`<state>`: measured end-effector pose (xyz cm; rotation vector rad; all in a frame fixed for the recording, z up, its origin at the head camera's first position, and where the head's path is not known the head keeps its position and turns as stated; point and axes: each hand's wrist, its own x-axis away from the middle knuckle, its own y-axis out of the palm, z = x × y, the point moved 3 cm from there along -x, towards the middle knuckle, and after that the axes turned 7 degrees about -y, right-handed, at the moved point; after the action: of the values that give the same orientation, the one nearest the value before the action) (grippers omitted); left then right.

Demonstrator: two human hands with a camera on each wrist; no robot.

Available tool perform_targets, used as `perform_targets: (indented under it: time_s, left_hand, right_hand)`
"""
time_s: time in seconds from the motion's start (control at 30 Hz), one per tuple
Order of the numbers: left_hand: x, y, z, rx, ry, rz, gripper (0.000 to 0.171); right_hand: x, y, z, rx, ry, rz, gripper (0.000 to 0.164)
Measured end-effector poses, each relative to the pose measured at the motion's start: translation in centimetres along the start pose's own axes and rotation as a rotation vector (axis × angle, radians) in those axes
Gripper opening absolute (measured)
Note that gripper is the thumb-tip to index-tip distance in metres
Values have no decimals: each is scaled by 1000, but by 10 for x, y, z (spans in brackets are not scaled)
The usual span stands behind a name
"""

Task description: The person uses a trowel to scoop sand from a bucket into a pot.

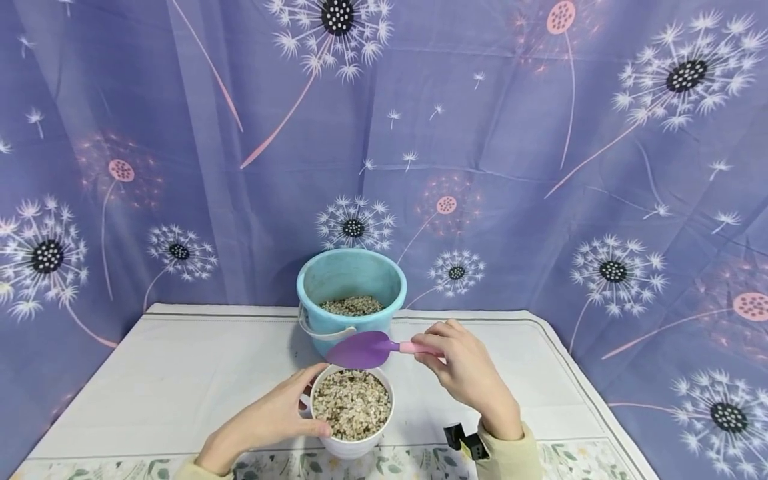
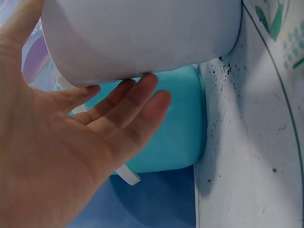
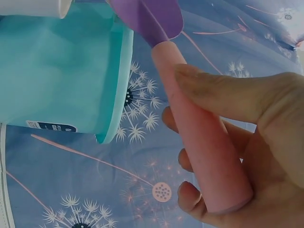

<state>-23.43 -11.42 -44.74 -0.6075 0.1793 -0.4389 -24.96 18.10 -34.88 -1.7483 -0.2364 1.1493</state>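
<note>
A white pot, filled near its rim with coarse tan and grey granules, stands at the front of the table. My left hand grips its left side, thumb at the rim; in the left wrist view the fingertips touch the wall. My right hand holds a hand trowel by its pink handle. The trowel's purple blade is over the pot's far rim, its underside tilted toward the head camera. Behind stands a turquoise bucket with similar granules low inside.
A white cloth with a leafy printed front border covers the table. Dark crumbs lie on it near the pot. A purple dandelion-print curtain hangs behind and at both sides. The bucket's pale handle hangs down in front.
</note>
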Motion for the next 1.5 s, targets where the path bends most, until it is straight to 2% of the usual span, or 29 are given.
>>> perform_targets:
  time_s: [0.43,0.6,0.7,0.8,0.97,1.13,1.27,1.5]
  left_hand:
    - [-6,-7,4,-33,69,-12,92]
    - [-7,-9,2,-65,65,-2,79]
    - [-11,-13,-1,-61,34,6,70]
    - [-16,-21,-2,-64,12,73,63]
    - [-26,-41,-4,-75,17,242,49]
    - [-38,-64,-7,-88,-3,378,44]
    - [-51,-81,-11,-51,-52,460,44]
    - [-79,-98,-16,-62,-146,528,51]
  right_hand:
    - [-1,-2,4,27,23,103,19]
    - [-4,-1,8,42,33,109,20]
    - [-10,-2,13,41,28,95,21]
    - [-18,-5,19,44,16,78,19]
    - [-35,-11,30,80,24,42,15]
    - [-54,-11,41,95,11,-8,14]
    - [-71,-5,52,94,-10,-73,14]
    - [-98,17,69,106,33,-210,16]
